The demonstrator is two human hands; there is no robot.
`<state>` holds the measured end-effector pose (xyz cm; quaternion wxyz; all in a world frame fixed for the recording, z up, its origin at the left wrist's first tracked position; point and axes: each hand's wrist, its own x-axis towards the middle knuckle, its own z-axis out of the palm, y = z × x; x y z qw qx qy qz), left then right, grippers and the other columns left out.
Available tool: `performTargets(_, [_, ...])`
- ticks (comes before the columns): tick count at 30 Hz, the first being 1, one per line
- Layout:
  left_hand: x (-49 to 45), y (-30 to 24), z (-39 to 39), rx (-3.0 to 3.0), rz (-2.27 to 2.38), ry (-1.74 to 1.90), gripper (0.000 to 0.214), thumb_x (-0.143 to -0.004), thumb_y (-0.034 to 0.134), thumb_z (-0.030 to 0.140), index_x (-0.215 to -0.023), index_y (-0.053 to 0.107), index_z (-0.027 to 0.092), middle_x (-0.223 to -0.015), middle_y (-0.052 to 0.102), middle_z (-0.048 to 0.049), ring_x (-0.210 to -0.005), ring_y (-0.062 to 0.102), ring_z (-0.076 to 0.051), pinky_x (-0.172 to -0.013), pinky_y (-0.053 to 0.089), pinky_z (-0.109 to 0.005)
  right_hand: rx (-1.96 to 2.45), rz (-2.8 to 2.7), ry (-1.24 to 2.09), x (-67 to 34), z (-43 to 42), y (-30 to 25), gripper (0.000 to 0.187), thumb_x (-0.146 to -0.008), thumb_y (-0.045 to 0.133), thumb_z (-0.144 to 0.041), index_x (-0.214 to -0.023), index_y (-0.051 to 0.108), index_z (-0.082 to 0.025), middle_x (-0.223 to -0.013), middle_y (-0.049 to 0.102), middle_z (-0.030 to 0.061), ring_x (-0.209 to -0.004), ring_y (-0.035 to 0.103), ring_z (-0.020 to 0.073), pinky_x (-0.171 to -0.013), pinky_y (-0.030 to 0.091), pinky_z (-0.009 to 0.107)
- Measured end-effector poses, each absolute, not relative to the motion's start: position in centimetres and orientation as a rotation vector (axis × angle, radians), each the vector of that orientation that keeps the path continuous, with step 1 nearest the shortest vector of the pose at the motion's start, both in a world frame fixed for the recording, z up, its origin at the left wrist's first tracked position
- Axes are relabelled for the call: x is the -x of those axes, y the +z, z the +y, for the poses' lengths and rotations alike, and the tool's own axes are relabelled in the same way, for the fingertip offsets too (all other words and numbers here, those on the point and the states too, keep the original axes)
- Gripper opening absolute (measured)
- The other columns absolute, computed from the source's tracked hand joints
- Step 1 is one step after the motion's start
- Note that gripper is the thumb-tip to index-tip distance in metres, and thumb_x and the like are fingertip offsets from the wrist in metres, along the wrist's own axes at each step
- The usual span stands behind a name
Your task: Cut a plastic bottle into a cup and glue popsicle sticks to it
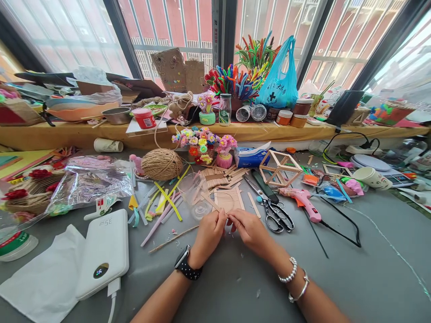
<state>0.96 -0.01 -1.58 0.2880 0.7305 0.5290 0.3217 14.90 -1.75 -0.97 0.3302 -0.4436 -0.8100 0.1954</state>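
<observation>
My left hand (211, 231), with a black watch at the wrist, pinches a flat wooden craft stick (210, 201) that points up and to the left. Close against it, my right hand (248, 229) is closed with its fingertips together; what they grip is hidden. Just beyond the hands lies a panel of craft sticks (224, 197), partly behind a clear plastic cup (195, 197). Black-handled scissors (278, 215) rest to the right of my right hand. A pile of loose craft sticks (232, 177) lies farther back.
A pink glue gun (305, 204) with a black cable lies at right, near a wooden stick frame (281, 168). Behind are a twine ball (161, 164) and a crowded ledge (188, 130). A white power bank (104, 253) lies at left beside straws (161, 220).
</observation>
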Motion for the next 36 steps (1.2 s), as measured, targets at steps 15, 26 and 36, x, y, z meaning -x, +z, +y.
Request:
performTargets(15, [-1.2,-1.5,0.0,-2.03,1.467,0.79,0.048,-0.084,0.023,0.036,-0.042,0.039,0.021,-0.041,0.049,-0.0015,-0.045,0.047,-0.015,-0.052,0.031,-0.027,1.302,-2.3,0.031,-14.8,-1.7,-1.5,0.02,-0.086,0.037,-0.015,-0.087,0.057,-0.016,-0.077,0.063,0.0043,-0.068,0.058,0.015,-0.056,0.038,0.023])
performTargets(26, [-1.1,-1.8,0.2,-2.053,1.474,0.745,0.046,-0.083,0.023,0.035,-0.041,0.035,0.021,-0.04,0.046,-0.0011,-0.044,0.043,-0.014,-0.052,0.028,-0.027,1.129,-2.262,-0.53,-13.8,-1.6,-2.6,0.022,-0.083,0.035,-0.007,-0.074,0.054,-0.014,-0.058,0.054,0.0032,-0.052,0.051,0.0149,-0.047,0.033,0.025])
performTargets(36, [-1.1,-1.3,0.0,-2.017,1.427,0.795,0.049,-0.083,0.022,0.037,-0.04,0.039,0.019,-0.04,0.045,-0.0004,-0.044,0.045,-0.012,-0.052,0.031,-0.025,1.222,-2.137,-0.105,-13.8,-1.8,-2.5,0.024,-0.085,0.034,-0.013,-0.07,0.052,-0.016,-0.062,0.056,0.0026,-0.054,0.051,0.0129,-0.051,0.035,0.023])
